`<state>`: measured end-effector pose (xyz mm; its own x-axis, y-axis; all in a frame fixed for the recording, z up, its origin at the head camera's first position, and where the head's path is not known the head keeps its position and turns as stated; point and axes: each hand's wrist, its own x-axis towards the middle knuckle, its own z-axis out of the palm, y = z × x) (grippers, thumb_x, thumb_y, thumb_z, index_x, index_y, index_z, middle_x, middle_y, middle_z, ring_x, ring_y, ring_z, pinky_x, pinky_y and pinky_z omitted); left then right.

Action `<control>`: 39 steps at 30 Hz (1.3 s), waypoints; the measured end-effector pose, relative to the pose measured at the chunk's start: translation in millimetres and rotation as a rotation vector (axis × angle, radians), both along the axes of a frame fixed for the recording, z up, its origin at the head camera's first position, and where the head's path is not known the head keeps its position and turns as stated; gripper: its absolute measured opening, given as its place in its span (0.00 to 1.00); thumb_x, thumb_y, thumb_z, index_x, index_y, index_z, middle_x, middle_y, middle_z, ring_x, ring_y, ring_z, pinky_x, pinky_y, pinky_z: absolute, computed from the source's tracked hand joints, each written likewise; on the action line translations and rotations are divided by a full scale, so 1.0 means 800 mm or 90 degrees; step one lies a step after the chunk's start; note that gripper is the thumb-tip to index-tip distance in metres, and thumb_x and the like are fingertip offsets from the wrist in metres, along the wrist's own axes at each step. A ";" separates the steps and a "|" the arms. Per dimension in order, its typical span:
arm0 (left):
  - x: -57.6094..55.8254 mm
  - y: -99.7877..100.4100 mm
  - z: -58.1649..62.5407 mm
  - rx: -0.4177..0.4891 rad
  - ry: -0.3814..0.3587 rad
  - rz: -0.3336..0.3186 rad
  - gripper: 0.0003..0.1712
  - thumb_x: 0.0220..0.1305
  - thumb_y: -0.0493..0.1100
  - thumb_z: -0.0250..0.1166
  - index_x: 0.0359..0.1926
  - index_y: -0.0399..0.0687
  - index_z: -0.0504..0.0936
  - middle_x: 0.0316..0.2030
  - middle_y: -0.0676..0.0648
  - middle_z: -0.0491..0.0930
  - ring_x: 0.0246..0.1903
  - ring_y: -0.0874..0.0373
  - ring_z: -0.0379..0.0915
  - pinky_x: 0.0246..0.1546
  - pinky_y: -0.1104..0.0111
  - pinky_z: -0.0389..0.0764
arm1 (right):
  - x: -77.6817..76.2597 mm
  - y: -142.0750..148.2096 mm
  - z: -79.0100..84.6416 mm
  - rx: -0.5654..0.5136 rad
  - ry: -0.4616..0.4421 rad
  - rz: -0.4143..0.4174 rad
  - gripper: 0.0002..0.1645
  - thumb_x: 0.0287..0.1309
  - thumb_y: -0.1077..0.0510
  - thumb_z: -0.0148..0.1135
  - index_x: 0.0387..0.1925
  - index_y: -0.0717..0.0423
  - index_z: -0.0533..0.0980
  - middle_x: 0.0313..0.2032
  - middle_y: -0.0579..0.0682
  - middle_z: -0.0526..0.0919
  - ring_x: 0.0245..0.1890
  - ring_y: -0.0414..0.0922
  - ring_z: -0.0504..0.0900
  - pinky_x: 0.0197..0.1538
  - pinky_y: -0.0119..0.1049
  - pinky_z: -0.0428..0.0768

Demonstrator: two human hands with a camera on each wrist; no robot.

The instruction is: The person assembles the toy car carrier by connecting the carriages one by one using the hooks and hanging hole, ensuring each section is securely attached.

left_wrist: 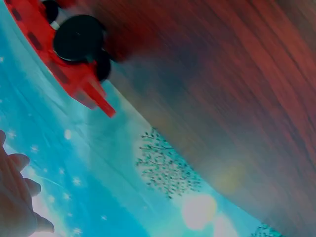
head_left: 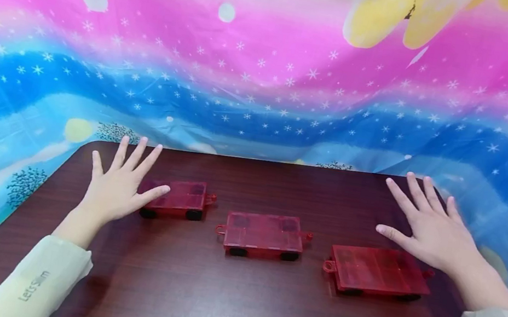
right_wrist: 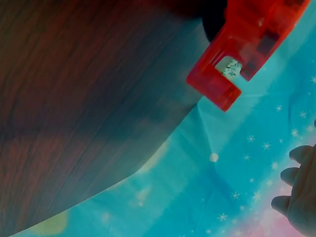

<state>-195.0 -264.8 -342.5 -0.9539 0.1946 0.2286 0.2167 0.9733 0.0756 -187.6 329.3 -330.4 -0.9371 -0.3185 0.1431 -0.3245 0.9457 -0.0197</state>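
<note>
Three flat, see-through red toy cars with black wheels and end hooks stand in a slanting row. In the head view, my left hand [head_left: 115, 189] is spread wide, its thumb overlapping the left car [head_left: 185, 196]. My right hand [head_left: 438, 237], fingers also splayed, is up and to the right of the right car [head_left: 376, 269]. Between them is the middle car [head_left: 264, 233], apart from both hands. The left wrist view has a red car end [left_wrist: 64, 74] at top left and the left fingertips [left_wrist: 34, 187] low; the right one catches a car's hook [right_wrist: 212, 86] and fingertips [right_wrist: 282, 203].
The cars stand on a dark brown wooden table [head_left: 192, 298] with rounded far corners. A pink and blue cloth [head_left: 265, 88] with snowflakes hangs behind it and along its sides. Light sleeves [head_left: 37, 279] cover both forearms.
</note>
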 end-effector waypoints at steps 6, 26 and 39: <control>0.005 0.019 0.001 -0.010 0.015 -0.028 0.52 0.62 0.79 0.47 0.79 0.72 0.35 0.80 0.50 0.33 0.78 0.43 0.16 0.63 0.26 0.20 | 0.006 -0.010 -0.002 -0.024 -0.026 0.028 0.57 0.62 0.29 0.56 0.79 0.33 0.35 0.80 0.49 0.28 0.79 0.55 0.27 0.72 0.68 0.26; 0.022 0.081 0.000 -0.023 0.027 -0.151 0.50 0.62 0.77 0.52 0.79 0.71 0.44 0.80 0.55 0.40 0.80 0.48 0.26 0.69 0.29 0.42 | 0.035 -0.041 -0.029 -0.025 -0.011 0.104 0.56 0.59 0.31 0.62 0.79 0.31 0.42 0.80 0.46 0.33 0.80 0.49 0.29 0.76 0.59 0.28; 0.026 0.118 -0.005 0.005 -0.014 -0.302 0.48 0.63 0.70 0.59 0.78 0.61 0.55 0.78 0.49 0.53 0.78 0.44 0.45 0.71 0.44 0.63 | 0.056 -0.050 -0.040 -0.058 -0.069 0.176 0.55 0.58 0.31 0.63 0.79 0.34 0.47 0.80 0.46 0.40 0.80 0.45 0.32 0.75 0.67 0.44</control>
<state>-174.3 -170.8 -346.4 -0.7651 0.6079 0.2123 0.6350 0.7669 0.0930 -142.8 289.7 -362.1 -0.8284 -0.5532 0.0872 -0.5599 0.8150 -0.1492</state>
